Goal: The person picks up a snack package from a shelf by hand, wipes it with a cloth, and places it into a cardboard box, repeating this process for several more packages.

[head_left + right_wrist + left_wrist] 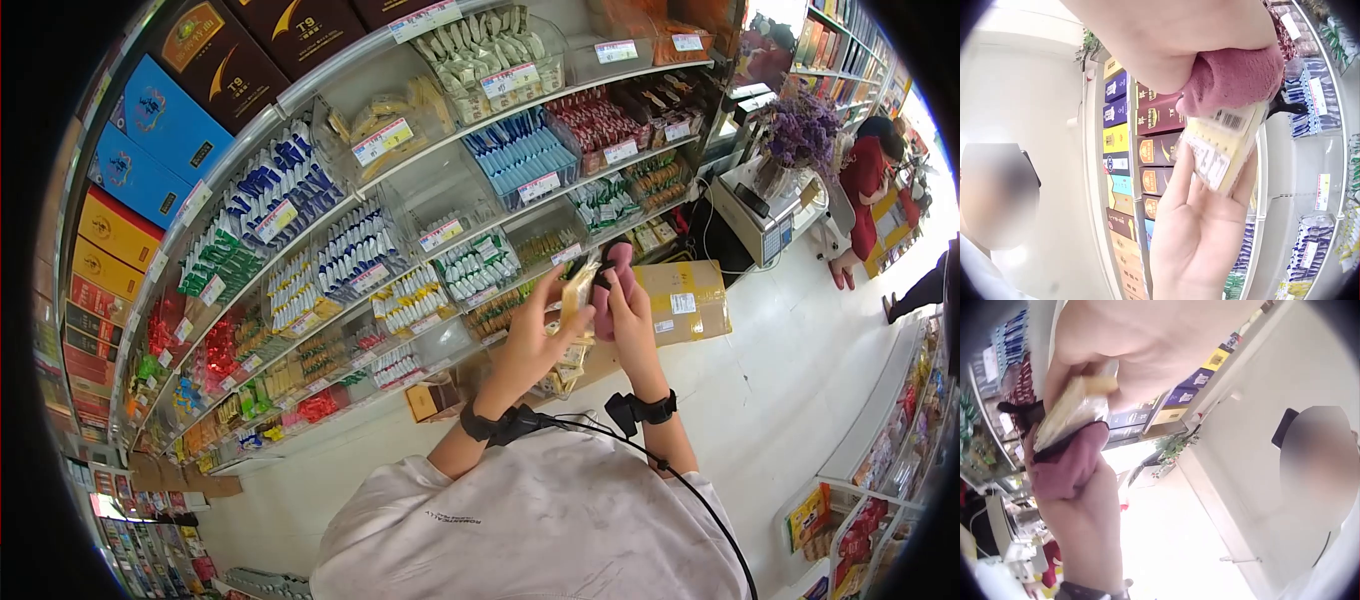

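In the head view, my left hand [535,338] pinches a clear-wrapped, pale yellow packet [577,290] with its thumb and fingers. My right hand [634,325] grips a pink cloth [620,258] right beside it. In the right wrist view, the cloth [1235,81] lies against the top of the packet [1213,153], whose face bears a barcode and a white printed label. Left-hand fingers [1180,181] stand along the packet's sides. Behind the cloth a black piece [1022,415] sticks out in the left wrist view; its kind is unclear.
Tiered shelves [360,195] of wrapped snacks in clear bins stand in front, with gift boxes [165,130] at the left. A taped cardboard box [690,300] sits beyond my hands. A counter scale [775,215] and a person in red [865,185] are at the right.
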`<state>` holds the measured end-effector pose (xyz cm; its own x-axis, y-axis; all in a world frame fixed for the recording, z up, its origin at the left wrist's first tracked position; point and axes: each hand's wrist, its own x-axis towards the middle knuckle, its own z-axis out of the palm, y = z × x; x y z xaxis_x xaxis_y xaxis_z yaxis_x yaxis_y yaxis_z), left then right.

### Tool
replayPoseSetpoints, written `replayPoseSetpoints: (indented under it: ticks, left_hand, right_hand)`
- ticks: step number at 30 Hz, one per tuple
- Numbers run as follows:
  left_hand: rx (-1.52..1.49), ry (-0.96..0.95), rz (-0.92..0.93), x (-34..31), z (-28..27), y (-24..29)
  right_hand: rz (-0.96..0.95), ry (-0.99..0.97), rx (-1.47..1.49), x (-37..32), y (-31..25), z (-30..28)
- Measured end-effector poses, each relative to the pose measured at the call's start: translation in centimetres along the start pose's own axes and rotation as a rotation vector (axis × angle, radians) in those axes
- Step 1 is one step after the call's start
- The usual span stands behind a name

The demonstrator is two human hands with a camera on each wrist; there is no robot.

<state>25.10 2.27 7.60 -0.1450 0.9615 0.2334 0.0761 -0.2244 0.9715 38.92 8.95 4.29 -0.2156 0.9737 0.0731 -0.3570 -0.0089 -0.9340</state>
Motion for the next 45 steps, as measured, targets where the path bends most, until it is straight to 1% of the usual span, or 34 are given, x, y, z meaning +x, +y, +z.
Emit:
replayPoseSetpoints:
  ticks: [1,4,5,8,9,11,12,13,14,17,20,23,26,27,30,31,33,35,36,37,39,41,42,43,45]
  left_hand:
    - [-0.140,0.066,-0.058,0.0,0.2,-0.6]
    - [-0.075,0.074,-0.056,0.1,-0.9,-0.7]
    - [-0.025,0.063,-0.025,0.2,-1.1,-0.7]
    - [0.041,0.013,-0.046,0.3,-2.0,-0.1]
    - [0.020,-0.009,-0.072,0.3,-2.4,0.3]
    - [-0.020,-0.050,-0.117,0.6,-3.3,1.3]
    - [-0.006,-0.065,-0.110,0.7,-3.7,1.4]
    - [0.007,-0.080,-0.105,0.7,-4.1,1.4]
    - [0.018,-0.097,-0.101,0.7,-4.5,1.4]
    - [-0.025,-0.182,-0.271,0.5,-5.4,2.1]
    - [0.016,-0.084,-0.201,-0.1,-4.9,1.0]
    - [0.157,-0.046,-0.051,0.0,-5.6,0.0]
    - [0.046,0.089,-0.081,0.2,-6.3,0.1]
    - [-0.057,0.146,-0.081,0.4,-6.2,0.0]
    - [0.025,0.134,-0.082,0.8,-6.8,0.0]
    - [0.265,0.173,0.042,0.9,-7.0,-0.3]
    - [0.742,0.249,0.290,1.1,-7.2,-1.4]
    - [0.484,0.167,-0.010,0.8,-7.3,-2.0]
    - [0.353,0.124,-0.154,0.8,-7.5,-1.8]
    - [0.129,0.030,-0.308,0.6,-7.6,-1.3]
    - [-0.180,0.057,-0.263,0.6,-6.8,-1.1]
    - [-0.275,0.063,-0.218,0.6,-6.9,-0.7]
    - [-0.214,0.054,-0.198,0.9,-7.5,-0.2]
    - [-0.153,0.045,-0.176,1.0,-8.2,0.0]
    - [-0.205,0.033,-0.240,1.0,-9.5,-1.1]
  right_hand:
    - [0.053,-0.010,-0.045,-0.1,-0.2,-0.8]
    - [0.105,-0.068,-0.019,-0.9,-2.1,0.0]
    - [0.193,-0.191,0.040,-1.2,-2.7,-0.5]
    - [0.169,-0.143,0.036,-1.3,-2.9,0.5]
    - [0.241,-0.154,0.073,-1.0,-2.3,-0.1]
    - [0.164,-0.102,0.197,-1.1,-2.5,1.2]
    - [0.128,-0.074,0.260,-1.3,-2.6,1.8]
    - [0.145,-0.131,0.253,-1.2,-2.3,1.3]
    - [0.132,-0.109,0.268,-1.0,-1.7,1.3]
    - [0.113,-0.050,0.284,-0.4,-0.3,1.4]
    - [0.112,-0.019,0.269,0.1,0.4,1.5]
    - [0.108,-0.006,0.297,0.0,1.1,1.7]
    - [0.237,0.010,0.353,-0.6,0.3,2.3]
    - [0.204,-0.134,0.315,-0.6,1.3,1.7]
    - [0.204,-0.322,0.086,-1.4,0.2,2.7]
    - [0.149,-0.286,0.100,-1.1,0.2,3.3]
    - [0.127,-0.183,0.076,-0.8,0.3,3.6]
    - [0.106,-0.085,0.050,-0.5,0.4,4.0]
    - [0.092,-0.096,0.004,-0.4,0.4,4.2]
    - [0.078,-0.105,-0.040,-0.5,0.4,4.3]
    - [0.080,-0.159,-0.107,-0.8,0.7,5.0]
    - [-0.096,-0.299,-0.399,-1.1,1.1,5.7]
    - [-0.184,-0.370,-0.544,-1.2,1.2,5.9]
    - [-0.308,-0.480,-0.622,-1.1,0.8,6.2]
    - [-0.299,-0.515,-0.633,-1.0,0.7,7.2]
